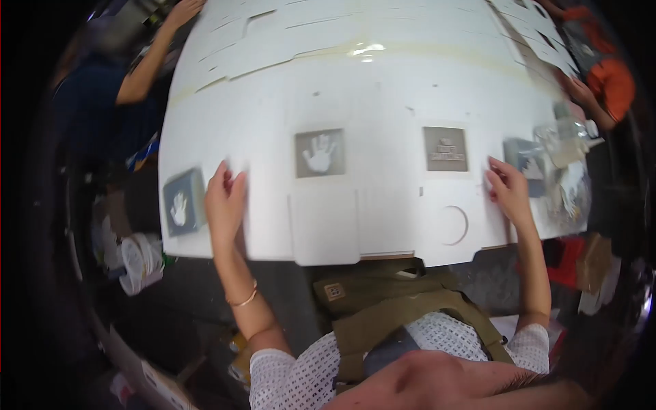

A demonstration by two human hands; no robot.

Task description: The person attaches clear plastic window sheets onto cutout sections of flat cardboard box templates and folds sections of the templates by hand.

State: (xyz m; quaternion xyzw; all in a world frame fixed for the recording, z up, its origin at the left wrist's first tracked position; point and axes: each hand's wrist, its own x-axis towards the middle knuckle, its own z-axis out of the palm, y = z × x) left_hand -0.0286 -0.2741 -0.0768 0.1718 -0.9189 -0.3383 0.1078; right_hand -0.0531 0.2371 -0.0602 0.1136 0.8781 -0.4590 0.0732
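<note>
From where I stand, the handprint square (320, 152) makes the best landmark on the pale card blank (386, 205), which lies flat on the table (263, 102). The lettered square (445, 149) is to its right, with a curved cut (465, 225) nearer the person. A handprint box (183, 205) stands well off to its left. A second box (526, 160), beside a clear bag (574, 195), is farther right, past the lettered square.

I'd say such a wide, thin sheet wants even support from both sides, with light fingertips near its edges and none pressing on the printed squares. The narrow flaps look easy to crease, so moving both sides together and level seems wisest.

The left hand (225, 195) is left of the handprint square, the right hand (511, 190) beyond the lettered one. Both forearms reach forward, elbows well apart, palms turned roughly inward. The fingers of each bend loosely towards the thumb; blur and white on white mean I cannot tell whether either grip is pinching card or has let go.
</note>
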